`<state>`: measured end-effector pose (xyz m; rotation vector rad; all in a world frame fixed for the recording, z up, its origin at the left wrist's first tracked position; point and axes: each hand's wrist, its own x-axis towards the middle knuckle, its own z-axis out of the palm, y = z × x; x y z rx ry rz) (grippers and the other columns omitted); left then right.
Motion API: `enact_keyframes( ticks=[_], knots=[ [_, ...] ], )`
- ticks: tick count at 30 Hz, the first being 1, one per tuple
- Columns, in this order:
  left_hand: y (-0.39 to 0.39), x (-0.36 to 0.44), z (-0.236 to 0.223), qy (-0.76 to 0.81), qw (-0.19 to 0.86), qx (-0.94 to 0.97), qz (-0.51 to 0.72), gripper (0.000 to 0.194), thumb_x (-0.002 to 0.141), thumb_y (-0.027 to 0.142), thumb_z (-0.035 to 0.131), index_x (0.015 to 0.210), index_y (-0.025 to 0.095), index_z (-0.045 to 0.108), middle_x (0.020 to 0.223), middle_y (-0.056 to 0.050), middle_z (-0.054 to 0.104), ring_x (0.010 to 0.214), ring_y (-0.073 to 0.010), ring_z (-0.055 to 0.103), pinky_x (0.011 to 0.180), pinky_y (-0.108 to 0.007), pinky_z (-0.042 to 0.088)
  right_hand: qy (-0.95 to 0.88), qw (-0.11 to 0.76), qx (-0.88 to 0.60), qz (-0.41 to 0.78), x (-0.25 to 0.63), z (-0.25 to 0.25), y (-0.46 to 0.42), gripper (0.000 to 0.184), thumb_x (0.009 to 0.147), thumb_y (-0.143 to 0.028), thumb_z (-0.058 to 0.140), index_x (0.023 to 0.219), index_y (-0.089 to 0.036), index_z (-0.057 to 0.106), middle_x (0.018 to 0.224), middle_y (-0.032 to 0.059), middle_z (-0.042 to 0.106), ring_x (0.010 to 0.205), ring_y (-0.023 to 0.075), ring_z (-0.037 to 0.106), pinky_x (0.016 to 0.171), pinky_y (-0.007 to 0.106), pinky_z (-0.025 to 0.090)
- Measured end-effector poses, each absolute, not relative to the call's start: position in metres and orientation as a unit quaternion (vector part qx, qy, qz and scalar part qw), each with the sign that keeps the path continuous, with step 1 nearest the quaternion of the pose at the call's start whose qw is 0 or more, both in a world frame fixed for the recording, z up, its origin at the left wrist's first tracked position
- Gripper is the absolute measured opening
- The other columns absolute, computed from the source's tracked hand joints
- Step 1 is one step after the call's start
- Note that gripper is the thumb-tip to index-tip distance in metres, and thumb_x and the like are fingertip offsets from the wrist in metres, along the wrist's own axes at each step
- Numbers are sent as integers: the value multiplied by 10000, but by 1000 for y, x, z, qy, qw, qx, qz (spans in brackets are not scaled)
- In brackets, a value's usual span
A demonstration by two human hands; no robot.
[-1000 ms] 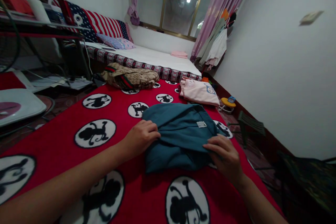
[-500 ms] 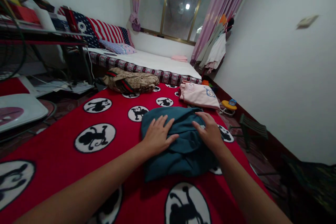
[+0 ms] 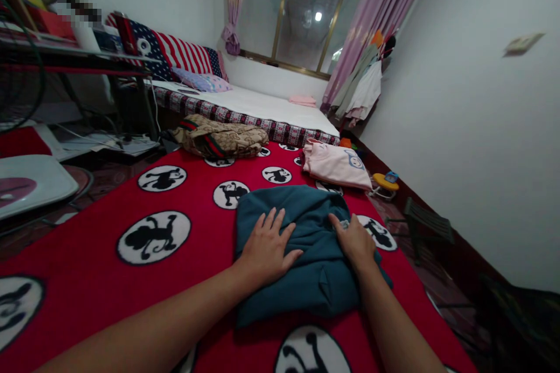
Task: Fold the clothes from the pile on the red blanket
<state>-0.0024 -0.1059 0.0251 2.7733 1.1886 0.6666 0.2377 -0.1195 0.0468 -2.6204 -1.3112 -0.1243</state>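
A folded dark teal garment (image 3: 301, 245) lies on a red blanket (image 3: 96, 303) printed with monkey figures in white ovals. My left hand (image 3: 268, 247) rests flat on the garment's left part, fingers spread. At the right edge, my right hand (image 3: 356, 242) has its fingers curled over the cloth with the thumb on top, gripping it beside a small pale label (image 3: 344, 224), partly hidden. Creases run across the cloth between both hands. Beyond it lies a folded pale pink garment (image 3: 335, 164) with a cartoon print.
A brown patterned garment (image 3: 227, 137) with a green-red stripe lies at the blanket's far left. Behind stands a bed with a white top (image 3: 258, 104). A cluttered desk (image 3: 87, 55) is at left; a yellow stool (image 3: 385, 182) and a folding stool (image 3: 426, 221) stand at right.
A second ago both hands pinched the teal garment's near layer. My left hand then opened flat on it. My right hand moved up, opened over the cloth, then closed on its right edge.
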Motion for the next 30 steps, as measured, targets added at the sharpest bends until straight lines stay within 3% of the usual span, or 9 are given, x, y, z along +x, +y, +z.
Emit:
enact_keyframes(
  ticks=[3, 6, 9, 11, 21, 27, 30],
  knots=[
    [-106, -2, 24, 380, 39, 897, 221, 614, 887, 603, 428, 1356, 218, 525, 1502, -162, 369, 1397, -356, 294, 1115, -541, 247, -487, 77, -869, 44, 243, 61, -120, 859, 785, -813, 297, 1065, -87, 661, 1033, 243, 683, 980, 377, 650, 765, 418, 461],
    [-106, -1, 24, 384, 48, 894, 225, 613, 876, 603, 451, 1342, 215, 542, 1504, -163, 367, 1397, -361, 294, 1114, -548, 244, -554, 79, -824, 85, 242, 68, -124, 700, 749, -787, 435, 880, -143, 675, 928, 187, 709, 903, 332, 672, 705, 366, 465],
    [-105, -1, 24, 386, 52, 893, 225, 615, 875, 604, 449, 1334, 208, 553, 1504, -170, 364, 1400, -365, 287, 1116, -552, 238, -608, 116, -782, 68, 232, 66, -133, 587, 753, -686, 549, 998, -158, 627, 1006, 147, 704, 946, 285, 668, 707, 317, 462],
    [-105, -1, 25, 387, 53, 893, 222, 614, 875, 604, 448, 1330, 206, 556, 1506, -168, 361, 1404, -360, 282, 1119, -548, 236, -604, 117, -788, 37, 219, 63, -140, 627, 744, -635, 602, 1126, -140, 559, 1039, 153, 697, 955, 283, 671, 700, 312, 461],
    [-106, -3, 25, 386, 53, 892, 228, 596, 884, 599, 439, 1314, 205, 566, 1492, -170, 384, 1398, -357, 298, 1118, -546, 252, -550, 92, -822, -118, 189, 54, -151, 700, 851, -444, 551, 1415, -106, 310, 791, 131, 720, 752, 313, 704, 602, 339, 439],
    [-109, -6, 28, 371, 79, 894, 240, 600, 894, 613, 419, 1331, 222, 545, 1470, -148, 423, 1389, -345, 317, 1120, -553, 256, -558, 176, -800, -135, 209, 35, -146, 646, 833, -469, 538, 1394, -170, 424, 713, 81, 707, 660, 276, 683, 545, 309, 416],
    [-104, -14, 36, 365, 119, 878, 285, 487, 927, 515, 443, 1319, 245, 546, 1457, -107, 445, 1345, -275, 401, 1111, -484, 324, -558, 217, -783, -168, 213, 29, -148, 623, 819, -490, 546, 1359, -186, 484, 635, 49, 680, 568, 252, 651, 495, 287, 378]
  ],
)
